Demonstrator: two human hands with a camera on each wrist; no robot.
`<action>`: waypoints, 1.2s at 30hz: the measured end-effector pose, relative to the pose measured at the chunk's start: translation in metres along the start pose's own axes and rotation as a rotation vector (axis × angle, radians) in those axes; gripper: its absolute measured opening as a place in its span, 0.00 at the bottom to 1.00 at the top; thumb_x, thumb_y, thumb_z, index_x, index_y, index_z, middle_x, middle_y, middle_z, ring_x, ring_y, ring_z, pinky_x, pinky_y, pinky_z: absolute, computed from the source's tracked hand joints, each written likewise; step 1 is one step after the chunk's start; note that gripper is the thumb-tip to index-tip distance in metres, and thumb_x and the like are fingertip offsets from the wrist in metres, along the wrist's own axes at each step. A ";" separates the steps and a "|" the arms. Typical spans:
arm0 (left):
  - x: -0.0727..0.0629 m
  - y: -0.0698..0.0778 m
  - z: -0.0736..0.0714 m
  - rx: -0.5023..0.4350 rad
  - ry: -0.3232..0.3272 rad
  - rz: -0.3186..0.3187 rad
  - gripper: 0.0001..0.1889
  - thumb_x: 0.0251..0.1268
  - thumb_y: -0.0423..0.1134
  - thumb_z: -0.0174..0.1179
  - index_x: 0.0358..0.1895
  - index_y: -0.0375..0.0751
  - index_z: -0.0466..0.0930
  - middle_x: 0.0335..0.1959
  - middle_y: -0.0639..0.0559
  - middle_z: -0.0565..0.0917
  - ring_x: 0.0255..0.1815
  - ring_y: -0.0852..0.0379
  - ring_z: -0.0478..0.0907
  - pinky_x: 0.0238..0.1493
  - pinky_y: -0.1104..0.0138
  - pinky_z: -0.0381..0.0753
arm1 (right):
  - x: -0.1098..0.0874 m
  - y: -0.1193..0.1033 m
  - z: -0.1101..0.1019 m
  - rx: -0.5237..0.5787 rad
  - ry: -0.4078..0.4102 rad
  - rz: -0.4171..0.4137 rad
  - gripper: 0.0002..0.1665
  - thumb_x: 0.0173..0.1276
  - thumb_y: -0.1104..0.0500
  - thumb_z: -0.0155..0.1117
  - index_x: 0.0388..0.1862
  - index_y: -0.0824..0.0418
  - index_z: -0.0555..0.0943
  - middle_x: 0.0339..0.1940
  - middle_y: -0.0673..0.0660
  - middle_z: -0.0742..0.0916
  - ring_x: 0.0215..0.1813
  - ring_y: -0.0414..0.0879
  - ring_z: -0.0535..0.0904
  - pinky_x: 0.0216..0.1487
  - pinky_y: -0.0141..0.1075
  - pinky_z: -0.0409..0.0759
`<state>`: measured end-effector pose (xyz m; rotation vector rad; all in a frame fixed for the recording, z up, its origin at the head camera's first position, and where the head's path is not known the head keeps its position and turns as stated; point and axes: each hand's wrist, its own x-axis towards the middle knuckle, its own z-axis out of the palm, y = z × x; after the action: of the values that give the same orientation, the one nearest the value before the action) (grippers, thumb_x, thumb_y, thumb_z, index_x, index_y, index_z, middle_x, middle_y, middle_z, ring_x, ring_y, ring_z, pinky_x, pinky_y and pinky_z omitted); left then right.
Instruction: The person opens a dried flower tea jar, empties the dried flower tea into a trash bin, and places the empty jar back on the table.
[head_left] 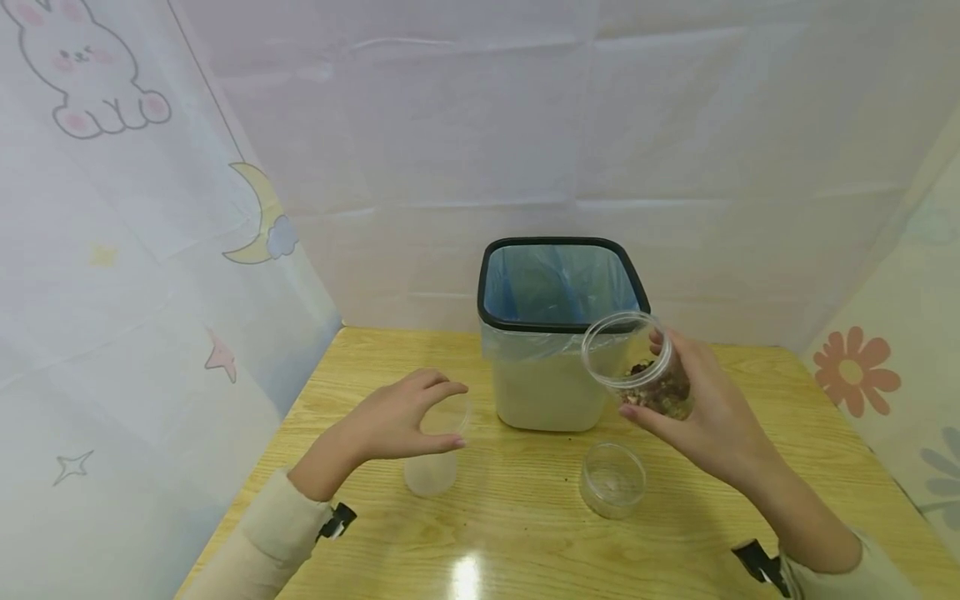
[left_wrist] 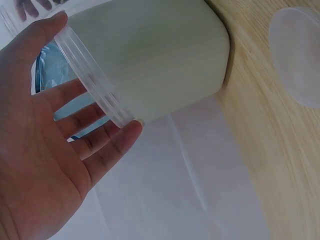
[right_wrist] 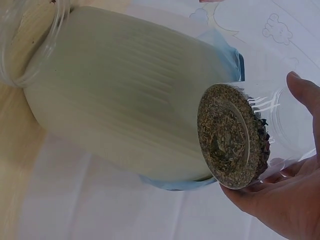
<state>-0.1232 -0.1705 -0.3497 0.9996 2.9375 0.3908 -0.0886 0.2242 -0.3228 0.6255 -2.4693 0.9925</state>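
Observation:
My right hand (head_left: 712, 408) grips a clear plastic jar (right_wrist: 280, 120), tilted with its mouth toward the bin. Dark, dry, crumbly bits (right_wrist: 227, 135) lie in the jar's lower part. Between the thumb and fingers of my left hand (left_wrist: 55, 145) is a clear round plastic piece with a ridged rim (left_wrist: 92, 82); whether it is a lid or a jar I cannot tell. Below that hand a frosted round lid (head_left: 431, 475) lies on the table. The lined bin (head_left: 551, 383) stands upright beyond both hands, its black rim near the jar's mouth.
A short clear round container (head_left: 612, 481) sits on the wooden table (head_left: 525, 550) in front of the bin, with a few dark specks nearby. A printed cloth backdrop (head_left: 420, 167) rises behind the table and along its sides.

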 end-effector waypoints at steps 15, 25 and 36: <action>-0.019 -0.021 0.010 -0.035 0.005 -0.059 0.38 0.64 0.70 0.60 0.73 0.55 0.70 0.66 0.53 0.74 0.66 0.51 0.73 0.61 0.51 0.79 | 0.005 -0.004 -0.013 -0.027 -0.009 0.044 0.53 0.54 0.54 0.84 0.75 0.61 0.66 0.68 0.65 0.74 0.62 0.58 0.70 0.54 0.52 0.71; -0.029 -0.034 0.016 -0.030 0.002 -0.089 0.40 0.63 0.74 0.56 0.73 0.57 0.70 0.67 0.53 0.74 0.67 0.51 0.72 0.58 0.51 0.80 | 0.013 -0.004 -0.023 -0.020 0.005 0.038 0.54 0.54 0.56 0.84 0.76 0.62 0.65 0.65 0.67 0.75 0.63 0.63 0.70 0.60 0.47 0.72; -0.036 -0.044 0.021 -0.046 -0.001 -0.130 0.38 0.62 0.64 0.67 0.73 0.53 0.71 0.68 0.49 0.74 0.69 0.46 0.71 0.61 0.48 0.79 | 0.020 -0.002 -0.033 -0.033 0.015 0.036 0.39 0.55 0.57 0.83 0.61 0.64 0.73 0.71 0.66 0.72 0.69 0.67 0.65 0.59 0.65 0.66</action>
<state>-0.1191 -0.2215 -0.3829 0.7981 2.9566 0.4499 -0.0971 0.2418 -0.2893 0.5633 -2.4862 0.9649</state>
